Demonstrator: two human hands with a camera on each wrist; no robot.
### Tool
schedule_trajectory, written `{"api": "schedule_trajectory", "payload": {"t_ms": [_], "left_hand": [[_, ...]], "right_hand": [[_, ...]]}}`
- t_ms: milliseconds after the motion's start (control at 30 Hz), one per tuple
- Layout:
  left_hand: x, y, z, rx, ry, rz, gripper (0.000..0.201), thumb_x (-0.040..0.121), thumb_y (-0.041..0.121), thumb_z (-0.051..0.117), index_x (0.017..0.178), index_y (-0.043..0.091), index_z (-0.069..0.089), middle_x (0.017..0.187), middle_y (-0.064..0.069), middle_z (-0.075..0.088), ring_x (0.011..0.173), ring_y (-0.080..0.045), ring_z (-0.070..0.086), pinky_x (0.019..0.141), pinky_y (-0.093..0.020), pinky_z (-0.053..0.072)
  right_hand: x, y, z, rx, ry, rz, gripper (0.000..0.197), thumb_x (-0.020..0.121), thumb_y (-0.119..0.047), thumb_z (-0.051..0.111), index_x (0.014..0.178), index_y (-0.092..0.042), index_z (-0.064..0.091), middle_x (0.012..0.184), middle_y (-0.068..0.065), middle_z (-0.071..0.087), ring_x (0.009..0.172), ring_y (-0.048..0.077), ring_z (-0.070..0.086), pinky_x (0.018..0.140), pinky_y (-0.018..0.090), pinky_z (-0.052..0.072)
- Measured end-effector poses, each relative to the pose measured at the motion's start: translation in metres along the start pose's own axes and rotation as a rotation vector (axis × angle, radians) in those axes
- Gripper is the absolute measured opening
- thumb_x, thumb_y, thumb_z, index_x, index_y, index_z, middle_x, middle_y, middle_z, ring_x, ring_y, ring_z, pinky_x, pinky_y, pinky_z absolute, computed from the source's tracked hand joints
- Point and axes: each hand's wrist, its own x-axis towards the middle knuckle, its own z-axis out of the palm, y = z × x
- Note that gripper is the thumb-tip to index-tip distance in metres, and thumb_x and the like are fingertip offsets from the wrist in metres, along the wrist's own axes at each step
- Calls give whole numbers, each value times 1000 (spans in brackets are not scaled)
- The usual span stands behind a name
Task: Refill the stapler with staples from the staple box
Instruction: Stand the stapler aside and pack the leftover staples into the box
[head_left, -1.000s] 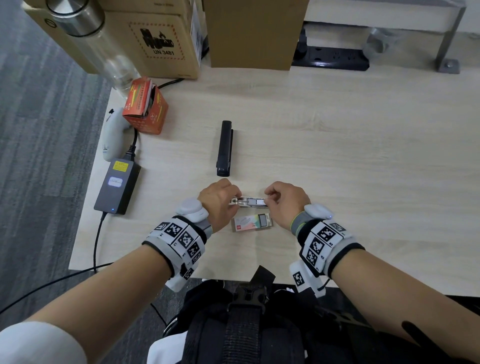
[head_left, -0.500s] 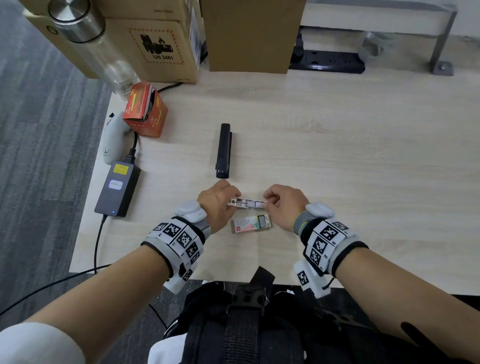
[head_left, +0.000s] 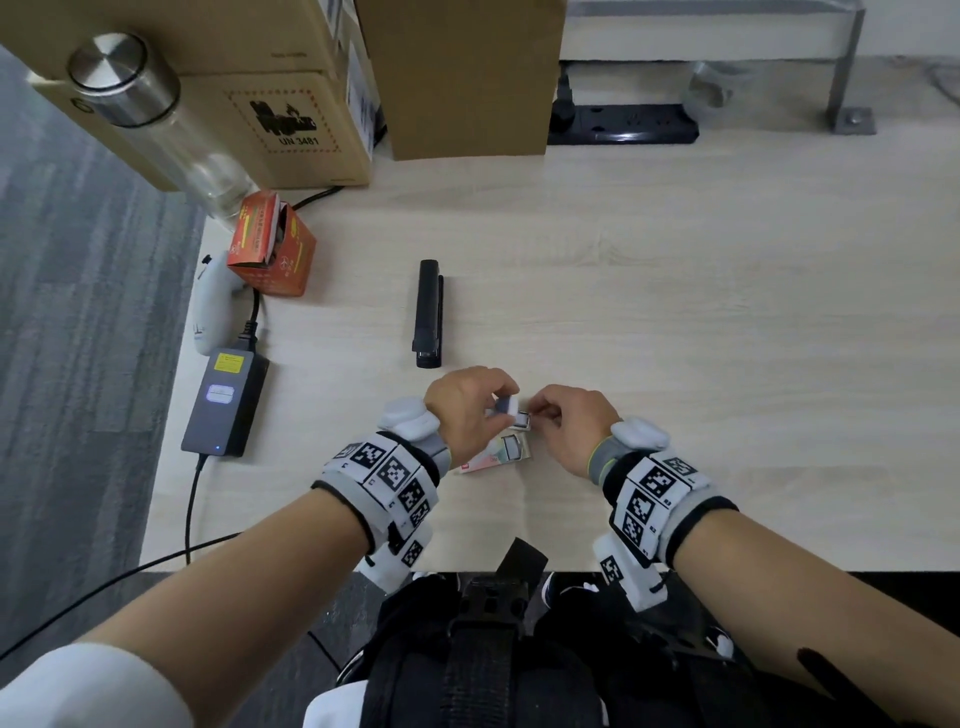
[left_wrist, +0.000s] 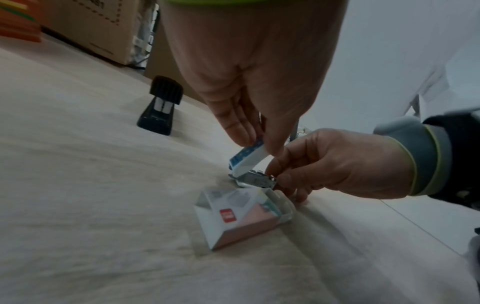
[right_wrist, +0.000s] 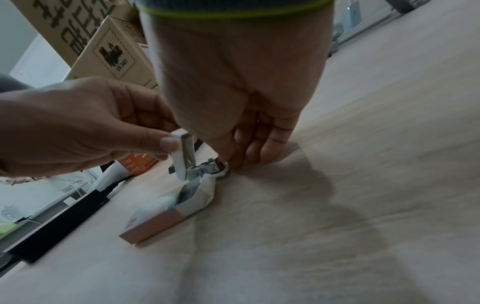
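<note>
Item: small white stapler (left_wrist: 248, 159), on the bench (head_left: 675, 322) between my hands. Left hand (head_left: 462, 408) pinches its lid, tilted up; right hand (head_left: 569, 428) pinches the metal magazine's end. I judge it light, stiff, slippery; hold by the sides. Staple box (right_wrist: 166, 214), open, lies just beside. Legible: "UN 3481" on a carton (head_left: 296, 124); box print unreadable.

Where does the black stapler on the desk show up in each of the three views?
Head: black stapler at centre, beyond both hands.
Left wrist: left of centre, standing past the fingers.
Right wrist: only a dark sliver behind the hands, hard to tell.
Shared landmark: staple box.
</note>
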Motion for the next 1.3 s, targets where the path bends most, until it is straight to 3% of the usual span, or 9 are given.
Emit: {"api": "schedule_trajectory", "payload": {"t_ms": [200, 567, 700, 833, 967, 1133, 1233, 1300], "left_hand": [[13, 9, 14, 292, -164, 27, 29, 82, 29, 64, 110, 21, 63, 107, -5, 63, 99, -25, 54, 78, -31, 41], [22, 15, 22, 400, -247, 21, 27, 87, 28, 58, 112, 19, 62, 112, -6, 58, 104, -27, 51, 80, -36, 44], [27, 20, 24, 491, -340, -1, 25, 88, 24, 53, 108, 13, 62, 112, -9, 56, 103, -28, 49, 80, -38, 46], [30, 21, 22, 568, -364, 41, 22, 88, 19, 51, 108, 13, 57, 109, -9, 56, 99, -29, 50, 73, -37, 45], [44, 23, 7, 676, -397, 139, 20, 86, 11, 50, 104, 18, 57, 106, -6, 58, 92, -27, 51, 66, -34, 42], [91, 36, -29, 802, -391, 310, 35, 85, 2, 53, 115, 21, 54, 117, -2, 54, 102, -25, 46, 73, -31, 40], [113, 41, -41, 887, -402, 319, 40, 86, -2, 48, 119, 20, 52, 123, -2, 50, 109, -24, 43, 71, -29, 34], [121, 42, -43, 932, -464, 312, 44, 86, -4, 46, 123, 18, 49, 128, -3, 46, 113, -25, 39, 77, -29, 35]], "right_hand": [[-6, 10, -9, 37, 42, -7, 16, 84, -19, 57, 97, -22, 66, 93, 1, 72, 82, 22, 65, 77, 34, 54], [-9, 21, -22, 22, 68, 56, 14, 83, -23, 55, 92, -26, 65, 79, -7, 63, 72, 19, 60, 67, 25, 47], [-7, 20, -26, 27, 55, 60, 13, 83, -22, 54, 90, -26, 65, 78, -8, 62, 73, 19, 61, 66, 26, 48], [0, 21, -30, -13, 9, 107, 12, 80, -35, 57, 82, -25, 62, 78, -7, 65, 71, 19, 62, 68, 32, 54], [5, 24, -32, -31, -109, 106, 21, 75, -46, 66, 80, -26, 64, 79, -7, 65, 74, 17, 61, 68, 29, 50], [8, 29, -33, 29, -82, 97, 23, 70, -45, 72, 69, -25, 61, 66, -10, 61, 64, 14, 59, 59, 25, 47], [7, 30, -30, 23, -95, 98, 27, 68, -50, 71, 67, -26, 59, 64, -9, 60, 62, 14, 59, 61, 28, 50], [6, 30, -28, 25, -90, 100, 29, 67, -52, 70, 67, -25, 58, 63, -9, 60, 61, 15, 58, 63, 31, 52]]}}
